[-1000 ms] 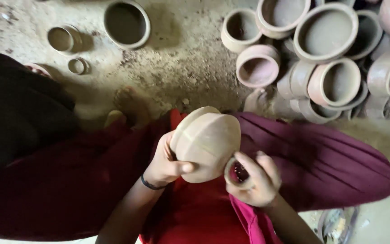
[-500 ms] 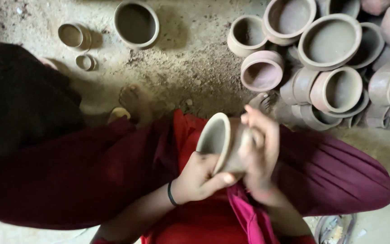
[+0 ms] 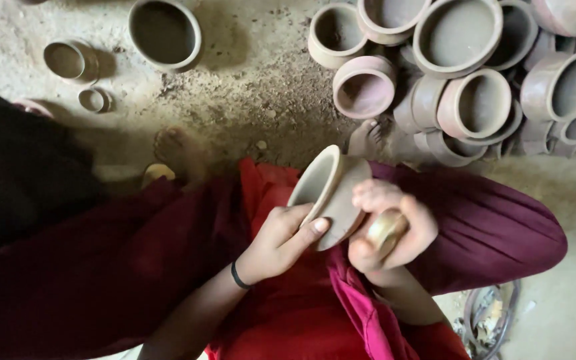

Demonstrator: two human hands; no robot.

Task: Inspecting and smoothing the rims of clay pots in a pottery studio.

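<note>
Left hand (image 3: pixel 280 241) grips a tilted clay pot (image 3: pixel 331 193), mouth toward ten o'clock; right hand (image 3: pixel 389 227), at its four o'clock, clasps a rounded tool (image 3: pixel 385 231).

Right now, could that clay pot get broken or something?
Maybe. The left hand grips the clay pot only by its rim, tilted over the lap, so it might slip. The right hand presses a small rounded tool against its side; pushing hard could dent or crack it. The stacked pots sit near the foot and could get knocked.

free: bare dirt floor (image 3: pixel 255 73) ahead | blocked: pot pile (image 3: pixel 475 73) right
</note>
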